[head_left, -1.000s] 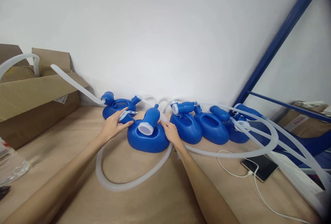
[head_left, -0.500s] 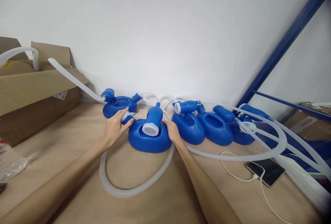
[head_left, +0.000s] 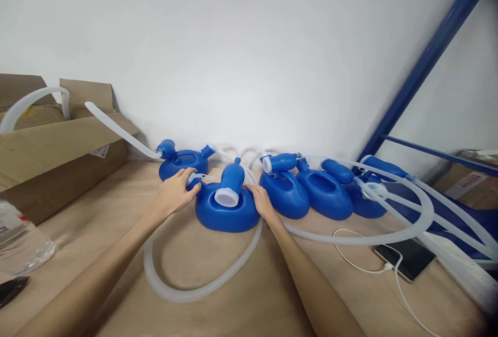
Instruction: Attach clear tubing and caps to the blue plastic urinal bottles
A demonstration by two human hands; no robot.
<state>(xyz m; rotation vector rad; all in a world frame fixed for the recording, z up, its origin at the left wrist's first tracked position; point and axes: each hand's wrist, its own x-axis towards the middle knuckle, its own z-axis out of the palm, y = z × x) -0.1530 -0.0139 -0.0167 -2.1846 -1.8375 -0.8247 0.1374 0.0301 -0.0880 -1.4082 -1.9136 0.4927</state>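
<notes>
A blue plastic urinal bottle (head_left: 227, 221) lies in front of me, with an oval handle opening in its body. My left hand (head_left: 177, 191) has its fingers and thumb closed round the bottle's neck at the left, where a whitish cap with a strap (head_left: 200, 177) shows. Against the right end of the same bottle, my right hand (head_left: 260, 199) is steadying it, its fingertips partly hidden behind. Over the handle opening lies a blue funnel-shaped mouthpiece (head_left: 232, 177), its white-rimmed end facing me. A translucent hose (head_left: 182, 295) loops on the table below the bottle.
Another blue bottle (head_left: 182, 167) stands behind at left, several more (head_left: 322, 197) at right with hoses. A cardboard box (head_left: 70, 166) and a clear plastic bottle (head_left: 23, 243) are at left. A phone (head_left: 408, 259) with a white cable lies at right, near a blue metal frame (head_left: 428, 62).
The view has shifted slightly, so the box and clear bottle sit farther into the picture. Both hands stay at the same bottle; the left fingers have curled more over its neck.
</notes>
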